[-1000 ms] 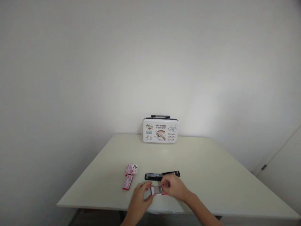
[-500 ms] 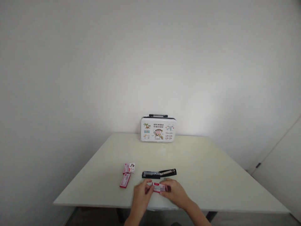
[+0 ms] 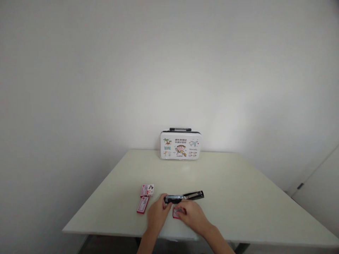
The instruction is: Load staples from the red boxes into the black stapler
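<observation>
A black stapler [image 3: 173,199] lies opened out flat on the table, its metal magazine exposed and its other arm [image 3: 196,194] angled off to the right. My left hand [image 3: 158,211] is closed around the stapler's left end, thumb in front and fingers behind. Just in front of the stapler is a small pink-and-white staple box [image 3: 175,213]. The curled fingers of my right hand [image 3: 192,214] are closed at that box's right side and cover part of it. Whether they also pinch staples inside cannot be made out.
To the left lie more small staple boxes: a pink one [image 3: 142,205] nearest me, another pink one [image 3: 143,190] and a white-faced one [image 3: 150,190] behind it. A white cartoon-printed case [image 3: 180,145] with a black handle stands against the wall at the table's [image 3: 225,176] back edge.
My left hand has let go of the staple box and taken hold of the stapler's left end. My right hand has stayed at the box. The view has shifted slightly.
</observation>
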Demonstrator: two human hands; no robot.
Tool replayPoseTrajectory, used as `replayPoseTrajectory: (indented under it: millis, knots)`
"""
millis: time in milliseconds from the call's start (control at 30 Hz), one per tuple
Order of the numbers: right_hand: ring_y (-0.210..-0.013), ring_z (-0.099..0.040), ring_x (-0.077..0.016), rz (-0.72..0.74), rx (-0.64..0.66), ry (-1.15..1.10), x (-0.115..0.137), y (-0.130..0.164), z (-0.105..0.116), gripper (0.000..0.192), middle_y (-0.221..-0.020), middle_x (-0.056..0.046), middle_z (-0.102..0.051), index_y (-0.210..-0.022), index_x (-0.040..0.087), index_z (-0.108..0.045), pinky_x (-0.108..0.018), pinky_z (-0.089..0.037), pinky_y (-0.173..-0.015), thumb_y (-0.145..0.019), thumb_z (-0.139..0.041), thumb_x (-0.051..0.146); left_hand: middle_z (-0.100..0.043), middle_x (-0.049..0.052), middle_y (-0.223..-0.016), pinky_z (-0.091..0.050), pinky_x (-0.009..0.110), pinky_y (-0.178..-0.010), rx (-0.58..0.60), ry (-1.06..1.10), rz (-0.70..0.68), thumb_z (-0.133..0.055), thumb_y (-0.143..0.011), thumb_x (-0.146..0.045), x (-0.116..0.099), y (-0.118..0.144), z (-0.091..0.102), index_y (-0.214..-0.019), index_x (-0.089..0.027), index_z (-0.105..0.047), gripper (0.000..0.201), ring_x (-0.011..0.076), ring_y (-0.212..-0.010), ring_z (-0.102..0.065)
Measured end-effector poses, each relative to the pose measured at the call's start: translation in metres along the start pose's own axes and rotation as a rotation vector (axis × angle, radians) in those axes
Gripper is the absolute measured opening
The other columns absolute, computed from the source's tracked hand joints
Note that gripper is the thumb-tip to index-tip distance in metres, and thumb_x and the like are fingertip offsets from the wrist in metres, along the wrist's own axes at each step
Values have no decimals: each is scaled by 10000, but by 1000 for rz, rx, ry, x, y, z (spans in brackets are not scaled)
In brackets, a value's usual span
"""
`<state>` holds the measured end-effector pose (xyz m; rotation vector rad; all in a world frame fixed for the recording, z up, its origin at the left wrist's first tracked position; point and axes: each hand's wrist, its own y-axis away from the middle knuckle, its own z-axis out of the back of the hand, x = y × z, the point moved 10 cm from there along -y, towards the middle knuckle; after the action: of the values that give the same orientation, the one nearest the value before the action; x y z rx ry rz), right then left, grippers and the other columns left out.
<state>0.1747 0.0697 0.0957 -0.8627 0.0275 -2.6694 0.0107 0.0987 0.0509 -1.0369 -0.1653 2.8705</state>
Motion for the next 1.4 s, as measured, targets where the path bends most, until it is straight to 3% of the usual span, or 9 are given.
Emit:
replayPoseTrajectory:
  millis: [100, 400, 600, 733, 833, 933, 1033, 1267, 1400]
  knots:
    - [-828, -622, -184, -5, -31, 7, -2, -15, 5, 220, -918, -14, -723, -1060, 279, -769, -258, -378, -746, -917, -605, 307, -638, -61, -746, -283, 238, -619, 52, -34, -14, -640, -893, -385, -4, 4, -3, -1170, -304, -662, 290, 134, -705, -589]
    - [-855, -646, -185, 54, 21, 1, 3, -38, -2, 193, -906, -13, -732, -1026, 273, -781, -250, -398, -770, -893, -645, 307, -645, -67, -732, -266, 244, -607, 82, -40, -34, -665, -880, -414, -10, 7, -2, -1158, -314, -687, 296, 134, -695, -583]
    - [-831, -646, -186, 35, 12, 9, 0, -38, -1, 182, -872, -5, -734, -1004, 292, -788, -251, -380, -734, -853, -689, 312, -641, -68, -729, -260, 242, -604, 74, -29, -29, -678, -869, -419, -9, 7, -3, -1146, -314, -686, 295, 133, -694, -577]
    - [-751, -629, -190, -64, -80, 11, -16, -32, 8, 257, -776, -10, -711, -1095, 263, -746, -264, -342, -679, -852, -684, 319, -651, -69, -731, -261, 246, -607, 74, -29, -12, -687, -863, -405, -7, 7, -5, -1148, -315, -686, 300, 132, -697, -585]
    - [-683, -594, -191, -142, -164, -11, -25, -23, 13, 194, -704, -25, -679, -949, 220, -734, -279, -305, -643, -916, -593, 350, -660, -73, -745, -270, 244, -612, 70, -26, -8, -706, -849, -402, -7, 7, -4, -1142, -330, -687, 303, 131, -711, -593]
    - [-688, -598, -190, -133, -170, -87, -21, -16, 5, 237, -727, -29, -693, -866, 229, -731, -281, -325, -646, -930, -559, 379, -662, -74, -748, -276, 239, -615, 68, -21, -10, -708, -849, -400, -7, 7, -4, -1133, -330, -689, 293, 128, -715, -594]
    - [-722, -622, -185, -92, -144, -205, -17, -7, -6, 253, -769, -9, -709, -955, 258, -752, -271, -385, -675, -913, -568, 425, -662, -72, -743, -277, 237, -614, 66, -16, -10, -698, -861, -400, -8, 8, -3, -1130, -321, -692, 280, 127, -710, -593]
    - [-483, -451, -162, -321, -253, -398, -92, 35, 22, 595, -588, 21, -533, -1059, 175, -693, -287, -338, -484, -889, -453, 691, -646, -72, -726, -269, 242, -606, 71, -11, -10, -710, -854, -402, -8, 8, -3, -1150, -326, -701, 305, 127, -698, -593]
    - [-454, -353, -117, -275, -185, -484, -98, 21, 38, 634, -652, 43, -520, -1199, 182, -637, -263, -287, -446, -889, -466, 708, -651, -68, -744, -271, 245, -617, 84, -17, -23, -688, -874, -394, -9, 7, -2, -1179, -341, -695, 310, 131, -723, -598]
